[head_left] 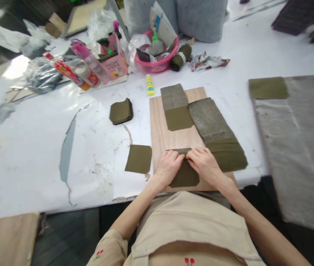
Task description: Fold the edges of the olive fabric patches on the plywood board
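Note:
An olive fabric piece with cut corners [185, 176] lies on the wooden board [159, 129] close to my body. Along its far edge, my left hand [170, 164] and my right hand [202, 162] pinch the cloth, their fingertips almost meeting. A narrow greyish strip shows at that edge. Beyond my hands sits a piece that is half grey, half olive [179, 118]. To its right, a fanned stack of similar pieces [212, 122] overhangs the board. One flat olive piece [139, 159] rests left of the board, with a small olive stack [120, 111] behind it.
A yellow tube [150, 85] lies behind the board. Farther back stand a pink basket [158, 65] of supplies, a pink box [115, 66] and bottles [65, 72]. Large grey fabric [301, 147] covers the right side. The white table covering has a tear [67, 151] at left.

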The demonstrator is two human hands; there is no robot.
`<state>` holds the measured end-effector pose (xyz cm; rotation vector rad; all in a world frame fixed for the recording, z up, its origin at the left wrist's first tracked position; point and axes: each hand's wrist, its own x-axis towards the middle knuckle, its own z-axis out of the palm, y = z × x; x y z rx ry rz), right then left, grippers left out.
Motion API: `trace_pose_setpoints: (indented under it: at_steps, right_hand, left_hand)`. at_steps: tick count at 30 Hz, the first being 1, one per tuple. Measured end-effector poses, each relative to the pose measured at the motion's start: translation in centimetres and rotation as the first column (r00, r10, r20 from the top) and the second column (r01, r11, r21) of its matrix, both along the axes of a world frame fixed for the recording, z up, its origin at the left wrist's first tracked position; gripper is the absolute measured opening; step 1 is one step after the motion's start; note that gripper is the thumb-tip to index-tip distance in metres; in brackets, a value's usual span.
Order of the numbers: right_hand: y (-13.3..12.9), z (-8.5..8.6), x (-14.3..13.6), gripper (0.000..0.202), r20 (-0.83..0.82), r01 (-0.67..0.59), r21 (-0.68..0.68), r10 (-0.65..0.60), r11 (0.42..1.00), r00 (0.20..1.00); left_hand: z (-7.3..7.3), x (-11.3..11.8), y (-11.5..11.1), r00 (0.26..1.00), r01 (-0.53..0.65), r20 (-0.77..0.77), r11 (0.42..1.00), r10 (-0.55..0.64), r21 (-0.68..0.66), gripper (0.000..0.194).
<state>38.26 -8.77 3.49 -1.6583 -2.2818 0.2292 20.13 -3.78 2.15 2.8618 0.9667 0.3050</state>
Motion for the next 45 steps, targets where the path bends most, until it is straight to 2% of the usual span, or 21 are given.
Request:
trace_pose_setpoints:
  at_steps: [3, 5, 7, 8, 10, 12, 13, 14, 15, 17, 18, 22, 24, 27, 29, 35, 38, 42, 45]
  right_hand:
    - [-0.6, -1.3, 0.7, 0.02, -0.088, 0.052, 0.019, -0.051, 0.998, 0.995]
    - [-0.7, -2.1, 1.0, 0.028, -0.12, 0.043, 0.024, -0.04, 0.999, 0.992]
    - [-0.8, -2.6, 1.2, 0.031, -0.126, 0.026, 0.032, -0.022, 0.999, 0.992]
    - [-0.9, -2.7, 1.2, 0.031, -0.121, 0.022, 0.041, -0.017, 0.999, 0.992]
    - [-1.1, -3.0, 1.2, 0.029, -0.106, 0.032, 0.064, -0.025, 0.997, 0.994]
    - [-1.4, -3.2, 1.0, 0.026, -0.082, 0.044, 0.082, -0.037, 0.996, 0.996]
    - [-1.5, -3.4, 0.9, 0.026, -0.069, 0.05, 0.09, -0.043, 0.995, 0.997]
    - [-1.6, -3.5, 0.8, 0.026, -0.058, 0.055, 0.099, -0.049, 0.994, 0.997]
    - [-1.6, -3.6, 0.7, 0.027, -0.048, 0.059, 0.107, -0.054, 0.992, 0.997]
    - [-1.7, -3.8, 0.5, 0.03, -0.035, 0.071, 0.129, -0.066, 0.989, 0.997]
    - [-1.8, -3.8, 0.4, 0.031, -0.028, 0.078, 0.137, -0.075, 0.988, 0.997]
    - [-1.9, -3.6, -0.1, 0.029, 0.003, 0.108, 0.147, -0.11, 0.983, 0.994]
    - [-2.1, -3.4, -0.4, 0.028, 0.013, 0.123, 0.154, -0.126, 0.98, 0.992]
    - [-2.4, -3.1, -0.8, 0.028, 0.04, 0.15, 0.162, -0.158, 0.975, 0.987]
    - [-2.7, -2.9, -1.1, 0.028, 0.065, 0.176, 0.167, -0.189, 0.97, 0.98]
    - [-3.5, -2.3, -1.6, 0.025, 0.123, 0.217, 0.179, -0.241, 0.959, 0.963]
    - [-4.0, -2.0, -1.7, 0.024, 0.121, 0.218, 0.17, -0.239, 0.961, 0.963]
    - [-4.3, -1.8, -1.7, 0.021, 0.102, 0.224, 0.152, -0.241, 0.963, 0.965]
    - [-4.2, -1.8, -1.7, 0.02, 0.093, 0.235, 0.143, -0.249, 0.961, 0.964]
  left_hand:
    - [0.2, 0.2, 0.3, 0.998, 0.067, 0.016, 0.992, -0.066, -0.107, 0.018]
    - [0.9, -0.1, 0.5, 0.99, 0.109, 0.113, 0.97, -0.086, -0.217, 0.02]
    - [2.0, -0.7, 0.6, 0.962, 0.118, 0.274, 0.92, -0.012, -0.373, 0.018]
    - [2.6, -1.3, 0.6, 0.929, 0.112, 0.363, 0.876, 0.076, -0.469, 0.018]
    - [3.7, -2.6, 0.7, 0.802, 0.096, 0.493, 0.742, 0.337, -0.663, 0.018]
    - [4.5, -4.5, 0.9, 0.625, 0.09, 0.503, 0.585, 0.597, -0.806, 0.021]
    - [4.7, -5.4, 1.0, 0.539, 0.082, 0.482, 0.527, 0.69, -0.846, 0.023]
    - [4.8, -6.4, 1.1, 0.469, 0.065, 0.461, 0.491, 0.753, -0.869, 0.024]
    - [4.7, -7.3, 1.1, 0.416, 0.038, 0.45, 0.479, 0.79, -0.877, 0.025]
    - [4.3, -8.8, 1.0, 0.365, -0.042, 0.441, 0.487, 0.82, -0.872, 0.025]
    - [4.0, -9.2, 0.8, 0.363, -0.08, 0.435, 0.492, 0.824, -0.867, 0.025]
    - [2.7, -9.8, -0.5, 0.418, -0.145, 0.394, 0.489, 0.818, -0.86, 0.026]
    - [2.4, -10.0, -0.7, 0.413, -0.16, 0.392, 0.49, 0.822, -0.857, 0.026]
    - [2.3, -10.7, -0.3, 0.341, -0.207, 0.411, 0.494, 0.846, -0.844, 0.026]
    - [2.2, -11.3, 0.3, 0.321, -0.241, 0.419, 0.501, 0.849, -0.831, 0.026]
    - [1.4, -11.5, 0.4, 0.4, -0.256, 0.406, 0.525, 0.822, -0.811, 0.025]
    - [0.9, -11.5, 0.0, 0.381, -0.261, 0.401, 0.512, 0.833, -0.818, 0.024]
    - [0.7, -12.8, 0.6, 0.333, -0.292, 0.412, 0.509, 0.848, -0.81, 0.024]
    - [0.4, -14.3, 1.6, 0.342, -0.39, 0.419, 0.532, 0.841, -0.751, 0.026]
